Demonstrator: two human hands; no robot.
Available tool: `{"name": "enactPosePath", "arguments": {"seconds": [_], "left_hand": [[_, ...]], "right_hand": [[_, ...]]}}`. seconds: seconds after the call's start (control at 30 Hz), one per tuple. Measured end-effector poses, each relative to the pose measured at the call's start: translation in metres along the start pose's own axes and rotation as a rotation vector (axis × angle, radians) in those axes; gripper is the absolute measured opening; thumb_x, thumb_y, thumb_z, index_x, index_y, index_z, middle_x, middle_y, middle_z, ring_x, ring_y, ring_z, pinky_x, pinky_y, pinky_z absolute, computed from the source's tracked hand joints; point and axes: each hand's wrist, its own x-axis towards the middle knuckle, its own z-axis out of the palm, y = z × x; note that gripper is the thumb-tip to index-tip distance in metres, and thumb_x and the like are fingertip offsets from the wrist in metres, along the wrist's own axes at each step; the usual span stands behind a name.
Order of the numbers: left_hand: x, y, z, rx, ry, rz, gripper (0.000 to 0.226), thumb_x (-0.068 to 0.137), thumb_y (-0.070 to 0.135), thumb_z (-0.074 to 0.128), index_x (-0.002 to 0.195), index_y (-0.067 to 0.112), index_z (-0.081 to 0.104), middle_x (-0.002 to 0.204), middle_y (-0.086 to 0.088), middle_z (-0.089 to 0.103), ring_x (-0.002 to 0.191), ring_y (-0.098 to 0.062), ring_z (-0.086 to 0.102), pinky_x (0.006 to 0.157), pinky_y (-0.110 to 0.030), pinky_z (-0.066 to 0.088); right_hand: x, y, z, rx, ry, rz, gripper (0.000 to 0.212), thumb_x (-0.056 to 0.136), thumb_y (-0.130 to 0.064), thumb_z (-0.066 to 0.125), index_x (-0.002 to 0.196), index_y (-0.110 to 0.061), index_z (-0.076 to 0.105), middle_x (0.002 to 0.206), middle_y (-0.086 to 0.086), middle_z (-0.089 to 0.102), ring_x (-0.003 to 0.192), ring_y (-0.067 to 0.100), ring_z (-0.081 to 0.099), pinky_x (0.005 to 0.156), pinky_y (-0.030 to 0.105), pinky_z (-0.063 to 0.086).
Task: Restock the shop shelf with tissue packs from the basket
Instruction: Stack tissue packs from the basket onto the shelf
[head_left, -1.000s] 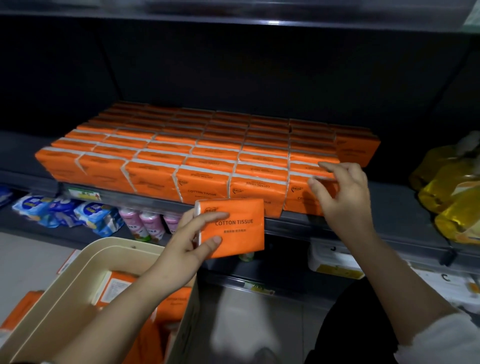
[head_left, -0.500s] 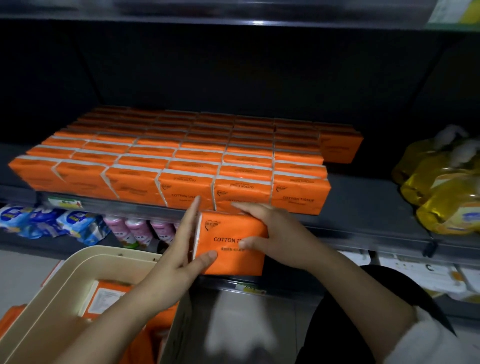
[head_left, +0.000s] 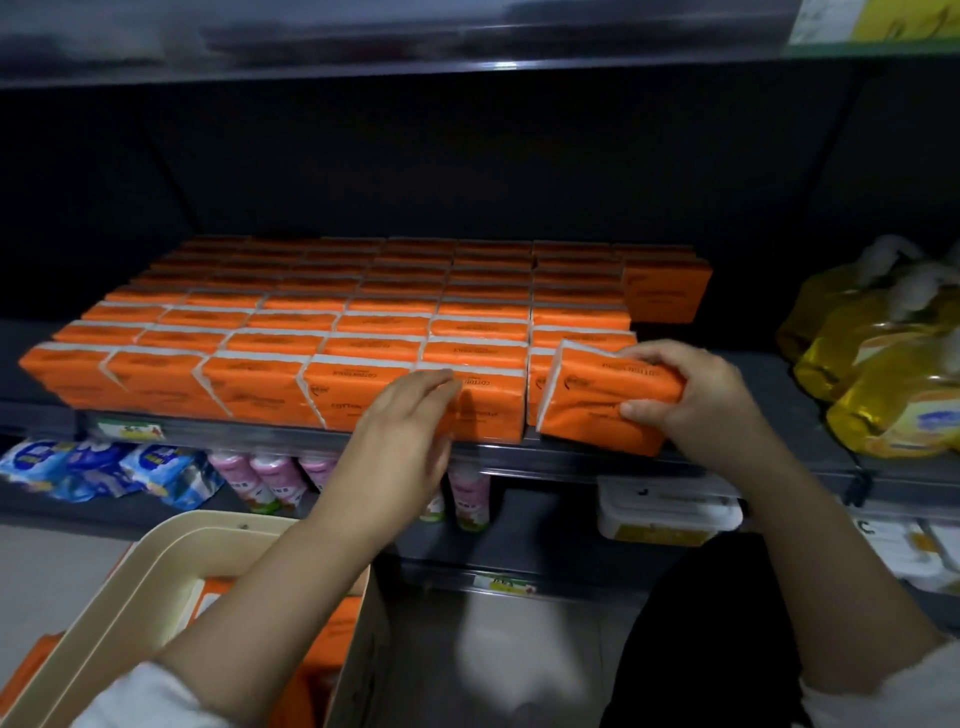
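Your right hand grips a tissue pack, centre right, on the shelf. Your flat left hand apparently touches the front row.

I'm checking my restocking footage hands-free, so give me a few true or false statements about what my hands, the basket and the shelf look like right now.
1. The right hand grips an orange tissue pack at the front edge of the shelf. True.
2. The left hand holds another pack. False: its fingers are straight and hold nothing.
3. The basket is empty. False: orange packs lie in it.
4. Yellow pouches sit right of the stocked packs. True.
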Motion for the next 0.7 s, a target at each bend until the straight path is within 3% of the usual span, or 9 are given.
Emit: {"name": "enactPosePath", "arguments": {"seconds": [0.1,0.17,0.27,0.37,0.5,0.7], "left_hand": [[0.024,0.007,0.013,0.124,-0.091,0.021,0.06,0.07,-0.005,0.067,0.128,0.0,0.054,0.135,-0.021,0.052,0.123,-0.04,0.05,0.104,-0.05,0.039],[0.031,0.012,0.023,0.203,-0.16,-0.015,0.061,0.081,0.002,0.062,0.138,0.0,0.042,0.146,-0.023,0.037,0.134,-0.039,0.038,0.111,-0.047,0.027],[0.03,0.012,0.035,0.261,-0.222,-0.071,0.063,0.093,0.007,0.049,0.148,0.004,0.019,0.156,-0.017,0.013,0.145,-0.031,0.013,0.117,-0.04,0.004],[0.027,0.011,0.037,0.237,-0.209,-0.079,0.064,0.092,0.006,0.05,0.148,0.004,0.019,0.156,-0.017,0.012,0.145,-0.03,0.011,0.118,-0.039,0.003],[0.028,0.012,0.033,0.227,-0.252,-0.087,0.066,0.095,0.009,0.046,0.15,0.007,0.01,0.158,-0.014,0.004,0.147,-0.026,0.003,0.117,-0.033,-0.002],[0.033,0.016,0.028,0.214,-0.254,-0.106,0.063,0.097,0.024,0.046,0.149,0.007,0.016,0.158,-0.014,0.01,0.146,-0.027,0.009,0.117,-0.035,0.003]], "right_hand": [[0.007,0.004,0.009,-0.058,0.06,-0.031,0.044,0.073,-0.01,0.076,0.112,-0.027,0.062,0.093,-0.023,0.046,0.103,0.012,0.042,0.089,0.024,0.031],[0.013,0.005,0.018,-0.117,0.072,-0.082,0.043,0.074,-0.012,0.075,0.113,-0.023,0.061,0.101,-0.018,0.048,0.103,0.009,0.038,0.085,0.018,0.025],[0.016,0.009,0.032,-0.201,0.095,-0.131,0.042,0.076,-0.012,0.073,0.114,-0.02,0.059,0.108,-0.013,0.045,0.106,0.012,0.037,0.091,0.025,0.027],[0.015,0.013,0.044,-0.281,0.14,-0.195,0.043,0.075,-0.008,0.073,0.114,-0.019,0.058,0.116,-0.007,0.049,0.112,0.014,0.035,0.094,0.026,0.023],[0.016,0.019,0.051,-0.333,0.112,-0.19,0.052,0.075,-0.004,0.072,0.121,-0.019,0.055,0.129,-0.004,0.052,0.127,0.02,0.037,0.109,0.039,0.022],[0.015,0.023,0.058,-0.408,0.067,-0.225,0.06,0.072,0.003,0.071,0.128,-0.015,0.055,0.139,0.005,0.047,0.133,0.028,0.034,0.107,0.044,0.029]]}}
